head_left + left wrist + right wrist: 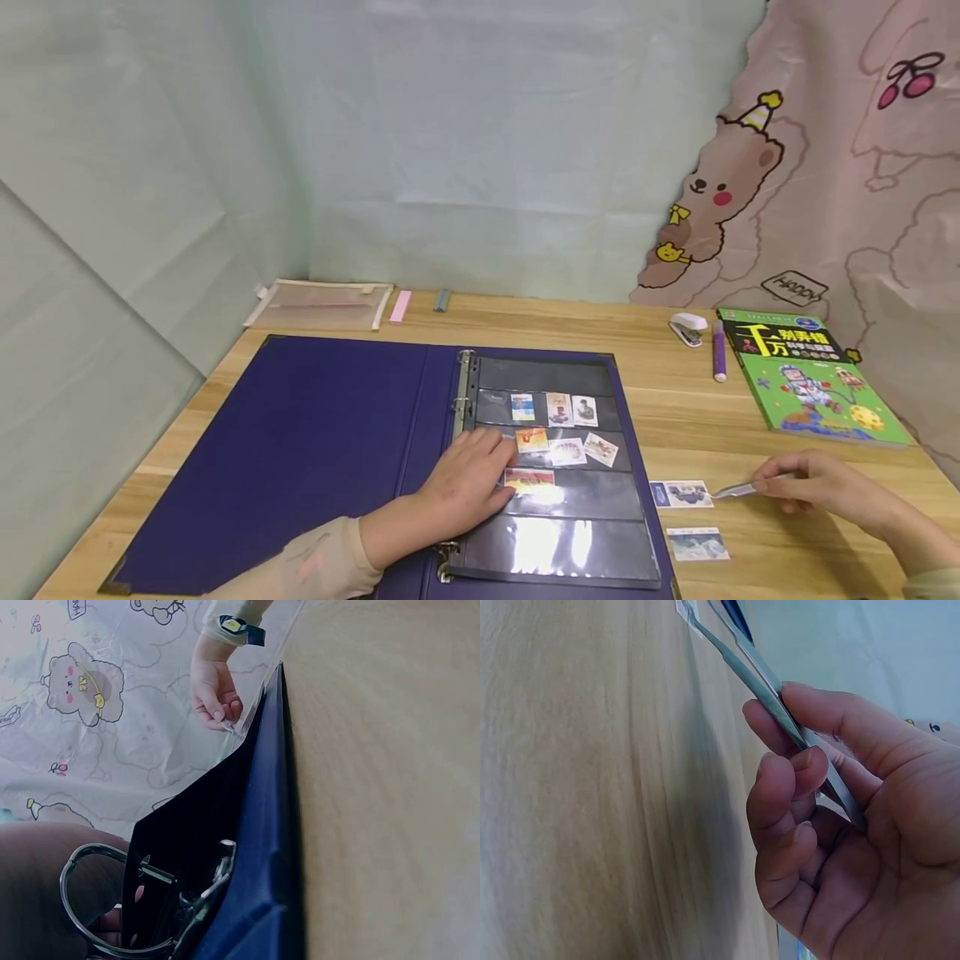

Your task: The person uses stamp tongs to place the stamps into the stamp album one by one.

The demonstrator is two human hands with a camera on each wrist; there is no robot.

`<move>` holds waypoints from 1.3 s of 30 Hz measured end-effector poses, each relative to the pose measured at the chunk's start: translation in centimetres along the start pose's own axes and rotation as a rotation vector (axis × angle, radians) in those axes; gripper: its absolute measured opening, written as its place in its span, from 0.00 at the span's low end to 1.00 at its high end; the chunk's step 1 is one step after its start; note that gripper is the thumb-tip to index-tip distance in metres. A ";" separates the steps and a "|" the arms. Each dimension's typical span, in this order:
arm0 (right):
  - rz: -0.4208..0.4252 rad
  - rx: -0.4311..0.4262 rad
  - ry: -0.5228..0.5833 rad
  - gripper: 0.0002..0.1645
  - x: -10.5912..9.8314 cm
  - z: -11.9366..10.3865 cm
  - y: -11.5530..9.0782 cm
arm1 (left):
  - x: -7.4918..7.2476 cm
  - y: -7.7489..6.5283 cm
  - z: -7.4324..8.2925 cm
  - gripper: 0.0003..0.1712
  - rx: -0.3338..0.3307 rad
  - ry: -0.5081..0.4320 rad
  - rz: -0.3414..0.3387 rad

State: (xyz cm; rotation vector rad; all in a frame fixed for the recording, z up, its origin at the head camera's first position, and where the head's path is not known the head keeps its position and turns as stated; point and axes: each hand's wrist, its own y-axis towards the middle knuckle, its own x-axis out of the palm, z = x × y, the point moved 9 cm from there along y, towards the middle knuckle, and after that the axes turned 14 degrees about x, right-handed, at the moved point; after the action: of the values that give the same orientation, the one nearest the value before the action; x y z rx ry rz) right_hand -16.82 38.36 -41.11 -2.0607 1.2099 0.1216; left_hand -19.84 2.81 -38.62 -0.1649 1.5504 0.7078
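My right hand [821, 487] pinches a pair of metal tweezers [769, 697] between thumb and fingers. Their tips are right at the right edge of a stamp [686, 494] with a dark picture, beside the album's right edge. Below it lies a greyish stamp [697, 544] on the table. My left hand [468, 479] rests over the left part of a black stock page [570, 546] in an open navy ring-binder album [330, 450], close to the rings. Several stamps sit on the page's middle rows, among them a red-and-yellow stamp [529, 480] beside the left fingers.
A clear zip pouch [318, 307], a pink strip [401, 307] and a grey-green strip [442, 300] lie behind the album. At the back right are a white stapler [687, 327], a purple marker [719, 352] and a green book [817, 383]. Curtains stand behind the wooden table.
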 end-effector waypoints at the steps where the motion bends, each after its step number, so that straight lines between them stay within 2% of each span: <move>1: 0.001 -0.003 -0.001 0.14 -0.1 0.0 -0.1 | 0.0 0.0 0.0 0.16 0.000 -0.001 0.000; 9: -0.010 -0.029 0.012 0.16 -0.8 0.1 -1.0 | 0.0 0.0 0.0 0.16 0.004 0.000 0.008; 16: 0.051 -0.032 -0.049 0.14 -0.8 0.0 -0.5 | 0.0 0.0 -0.1 0.16 0.006 -0.007 0.018; 23: 0.033 -0.023 -0.029 0.14 -0.3 -0.3 0.0 | -0.1 0.0 0.0 0.16 0.010 -0.009 0.022; 34: 0.023 -0.102 0.009 0.13 0.1 -1.3 0.1 | -0.1 0.0 0.0 0.16 0.012 -0.010 0.025; 39: 0.071 -0.121 -0.026 0.11 -0.1 -1.6 0.0 | 0.0 -0.1 0.0 0.16 0.011 -0.012 0.022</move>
State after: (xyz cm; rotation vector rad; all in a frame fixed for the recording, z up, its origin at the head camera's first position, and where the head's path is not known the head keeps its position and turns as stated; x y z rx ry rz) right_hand -17.31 37.44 -39.93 -2.1137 1.2879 0.2599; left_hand -19.85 2.75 -38.67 -0.1354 1.5468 0.7161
